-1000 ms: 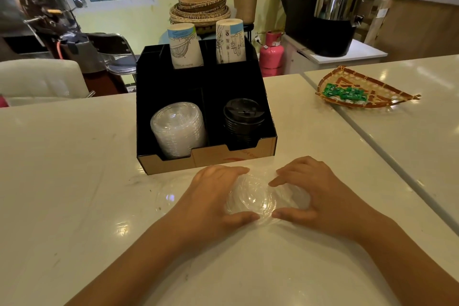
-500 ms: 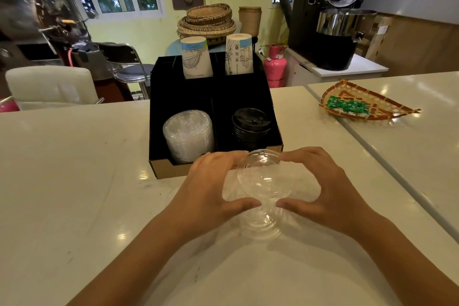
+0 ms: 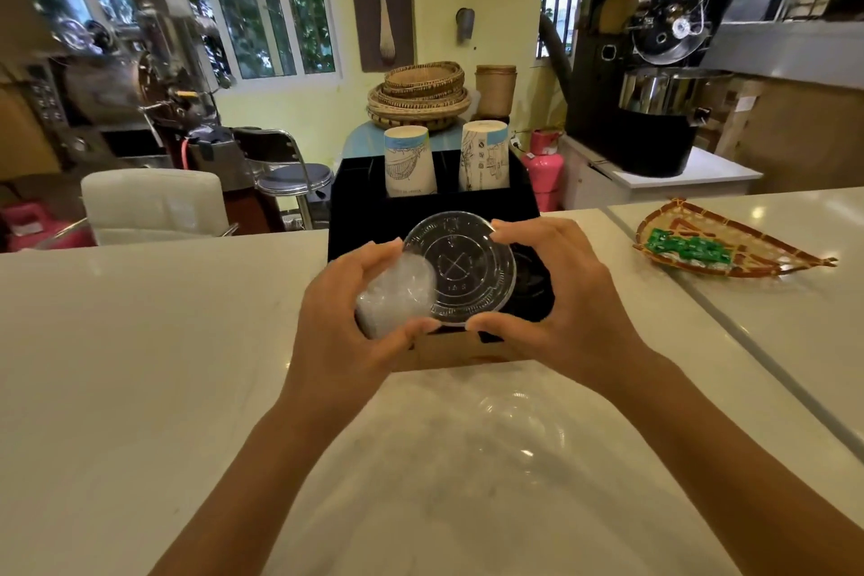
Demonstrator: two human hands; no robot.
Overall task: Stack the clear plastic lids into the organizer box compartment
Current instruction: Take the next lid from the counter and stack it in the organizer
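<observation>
I hold a clear plastic lid (image 3: 460,269) tilted upright between both hands, in front of the black organizer box (image 3: 355,210). My left hand (image 3: 343,318) grips its left and lower rim. My right hand (image 3: 561,295) pinches its right rim. Behind the lid, the stack of clear lids (image 3: 390,297) stands in the box's front left compartment, partly hidden by my left fingers. Black lids (image 3: 530,271) fill the front right compartment. More clear lids (image 3: 514,430) lie on the counter near me, hard to make out.
Two upside-down paper cup stacks (image 3: 409,161) stand in the box's rear compartments. A woven tray (image 3: 729,248) with green packets lies on the counter to the right. Beyond the white counter (image 3: 140,365) are a white chair and a stool.
Both hands have lifted one clear lid off the counter and carried it up and forward to the box front, tilting it upright. The camera has raised its view.
</observation>
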